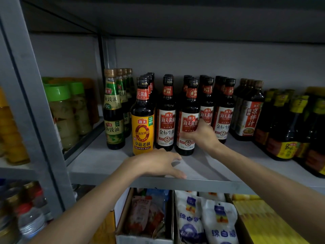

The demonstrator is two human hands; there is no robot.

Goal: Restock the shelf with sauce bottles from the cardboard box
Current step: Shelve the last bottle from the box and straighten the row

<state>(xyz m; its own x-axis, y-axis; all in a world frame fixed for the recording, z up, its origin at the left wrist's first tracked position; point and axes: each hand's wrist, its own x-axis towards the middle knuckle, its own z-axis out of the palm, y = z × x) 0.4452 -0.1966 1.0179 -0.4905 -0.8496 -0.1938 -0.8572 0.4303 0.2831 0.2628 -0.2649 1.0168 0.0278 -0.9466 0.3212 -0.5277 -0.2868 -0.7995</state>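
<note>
A dark soy sauce bottle (187,110) with a red and white label stands upright near the front of the grey shelf (198,182). My right hand (202,136) is wrapped around its lower right side. To its left stand a matching bottle (166,118) and a yellow-labelled bottle (142,124). More red-labelled bottles (224,111) fill the rows behind and to the right. My left hand (158,163) rests palm down on the shelf's front part, fingers spread, holding nothing. No cardboard box of sauce bottles shows in this view.
Green-labelled bottles (113,111) stand at the left of the row, and dark bottles with yellow labels (284,127) at the right. Green-lidded jars (61,117) fill the neighbouring bay beyond a grey upright post (35,110). Below, boxes hold white bags (207,219) and red packets (146,213).
</note>
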